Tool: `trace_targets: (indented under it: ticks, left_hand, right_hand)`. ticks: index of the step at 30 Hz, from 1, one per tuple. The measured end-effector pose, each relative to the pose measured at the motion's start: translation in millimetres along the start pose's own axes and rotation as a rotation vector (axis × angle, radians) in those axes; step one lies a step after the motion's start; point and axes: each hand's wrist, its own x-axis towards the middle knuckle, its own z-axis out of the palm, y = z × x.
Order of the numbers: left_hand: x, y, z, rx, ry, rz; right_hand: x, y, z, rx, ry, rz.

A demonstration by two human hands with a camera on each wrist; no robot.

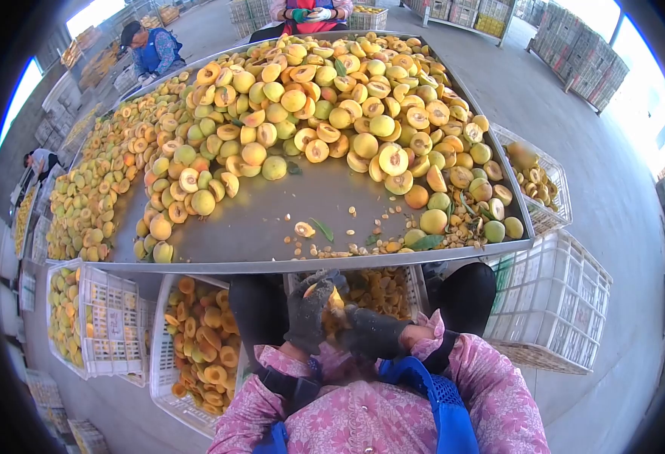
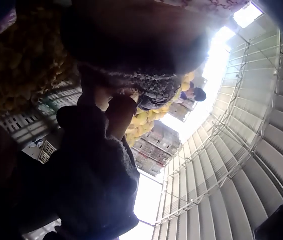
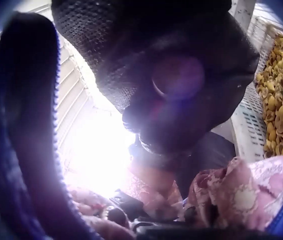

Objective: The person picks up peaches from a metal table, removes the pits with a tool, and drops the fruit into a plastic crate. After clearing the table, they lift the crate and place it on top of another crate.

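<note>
Both hands wear dark gloves and meet over the lap, below the near edge of the metal table. My left hand (image 1: 306,309) grips a yellow peach piece (image 1: 337,300) that shows between its fingers. Close against it, my right hand (image 1: 373,331) has its fingers curled at the same fruit. In the left wrist view the orange-brown piece (image 2: 120,116) is pinched between the two gloves, its far side hidden. The right wrist view shows the dark glove (image 3: 181,85) against glare, with its fingertips hidden.
Halved peaches (image 1: 294,98) are heaped on the metal table (image 1: 256,219), with loose pits near its front edge. Crates of fruit (image 1: 204,340) stand beside and between the knees. An upturned white crate (image 1: 548,303) is at the right. Other people sit around the table.
</note>
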Motion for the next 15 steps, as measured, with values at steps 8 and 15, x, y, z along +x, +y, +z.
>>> trace_targets:
  ticks: [8,15]
  left_hand:
    - [-0.3,6.2,0.3,-0.210,-0.075,-0.102]
    - [2.2,-0.5,-0.8,-0.194,-0.139,-0.129]
  right_hand:
    - [1.0,-4.9,-16.1,0.917,-0.229,0.281]
    - [2.2,46.3,0.5,0.221,-0.266,-0.570]
